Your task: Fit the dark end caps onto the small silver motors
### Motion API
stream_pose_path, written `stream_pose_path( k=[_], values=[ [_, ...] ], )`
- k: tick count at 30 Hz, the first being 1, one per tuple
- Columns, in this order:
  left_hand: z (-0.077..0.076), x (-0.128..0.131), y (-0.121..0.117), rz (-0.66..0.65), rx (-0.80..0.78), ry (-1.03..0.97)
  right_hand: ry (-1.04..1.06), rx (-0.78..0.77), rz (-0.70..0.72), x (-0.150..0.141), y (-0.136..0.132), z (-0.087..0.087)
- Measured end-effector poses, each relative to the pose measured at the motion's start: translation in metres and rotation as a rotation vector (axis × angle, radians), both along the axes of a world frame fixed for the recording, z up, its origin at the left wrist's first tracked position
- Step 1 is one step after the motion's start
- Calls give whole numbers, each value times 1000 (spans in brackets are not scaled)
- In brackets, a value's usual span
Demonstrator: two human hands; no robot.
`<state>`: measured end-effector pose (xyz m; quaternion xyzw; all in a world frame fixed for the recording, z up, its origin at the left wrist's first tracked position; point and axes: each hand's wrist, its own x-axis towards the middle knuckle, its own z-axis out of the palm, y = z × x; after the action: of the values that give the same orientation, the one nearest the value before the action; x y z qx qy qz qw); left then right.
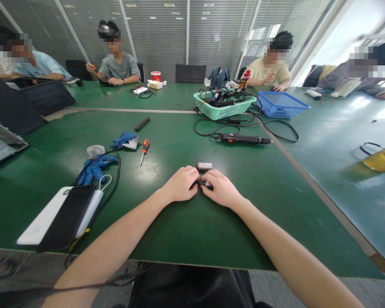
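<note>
Fingers (190, 176) of both hands (179, 184) (221, 188) curl shut on a small dark metal part (206, 184), steadying it between them near the green surface's (192, 239) front edge.

L hand (179, 184) & R hand (220, 189) on green work table (167, 239), fingers (192, 182) meeting at small dark metal part (205, 184); short silver-grey cylinder (204, 166) just ahead. To L: orange-handled screwdriver (144, 150), blue rubber gloves (94, 168), white power bank (41, 218) w/ black phone (66, 218) on it. Farther: black corded electric screwdriver (244, 139), mint-green plastic basket (223, 107) of cables.
</note>
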<state>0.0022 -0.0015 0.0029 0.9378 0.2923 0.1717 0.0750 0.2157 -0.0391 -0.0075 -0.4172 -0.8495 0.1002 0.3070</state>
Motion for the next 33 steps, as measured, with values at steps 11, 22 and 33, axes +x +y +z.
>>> stream_pose_path(
  k=[11,22,33],
  values=[
    [-1,1,0,5,13,6,-25,11,-7,-2,2,-1],
    [-1,0,1,13,7,6,-18,4,4,-3,3,-4],
    [1,0,0,13,1,5,-2,5,14,-5,5,-4]
  ],
)
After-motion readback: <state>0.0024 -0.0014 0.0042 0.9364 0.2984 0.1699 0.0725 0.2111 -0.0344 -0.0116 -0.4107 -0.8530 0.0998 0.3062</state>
